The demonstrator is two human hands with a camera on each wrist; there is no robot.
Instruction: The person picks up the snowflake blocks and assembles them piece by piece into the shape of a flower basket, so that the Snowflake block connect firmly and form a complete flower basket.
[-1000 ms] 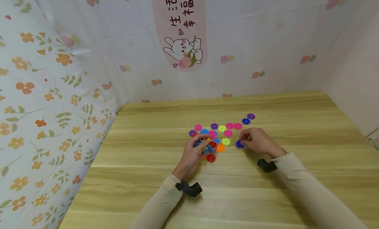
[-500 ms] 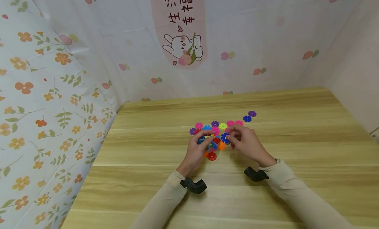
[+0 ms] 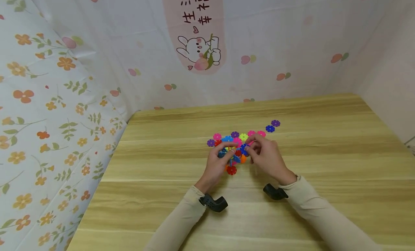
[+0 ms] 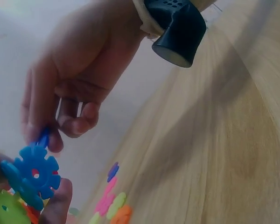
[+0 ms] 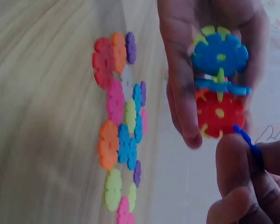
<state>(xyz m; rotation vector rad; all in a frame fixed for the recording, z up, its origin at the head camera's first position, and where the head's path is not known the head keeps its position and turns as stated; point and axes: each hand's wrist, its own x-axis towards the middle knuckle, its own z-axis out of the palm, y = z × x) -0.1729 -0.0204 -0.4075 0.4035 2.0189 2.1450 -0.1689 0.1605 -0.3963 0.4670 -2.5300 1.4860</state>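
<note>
My left hand [image 3: 214, 168] holds a cluster of interlocked flower-shaped plastic discs above the table. In the right wrist view the cluster shows a blue disc [image 5: 224, 52], a red disc [image 5: 212, 114] and lime ones between the fingers. My right hand [image 3: 270, 158] pinches one dark blue disc [image 3: 244, 149] between thumb and forefinger. Seen from the right wrist, that dark blue disc [image 5: 252, 147] is edge-on, right at the red disc's lower rim. In the left wrist view it is at the edge of a light blue disc [image 4: 36, 171]. The left palm hides part of the cluster.
Loose discs lie flat on the wooden table [image 3: 155, 193] under and behind the hands, among them a red disc [image 3: 231, 170] and an orange disc [image 5: 108, 144]. A dark blue disc [image 3: 270, 128] and a purple disc [image 3: 275, 123] lie farther right. A printed curtain [image 3: 142, 49] hangs behind.
My right hand has picked up the dark blue disc from the table and carried it left to the cluster. The left hand stays nearly in place, still holding the cluster.
</note>
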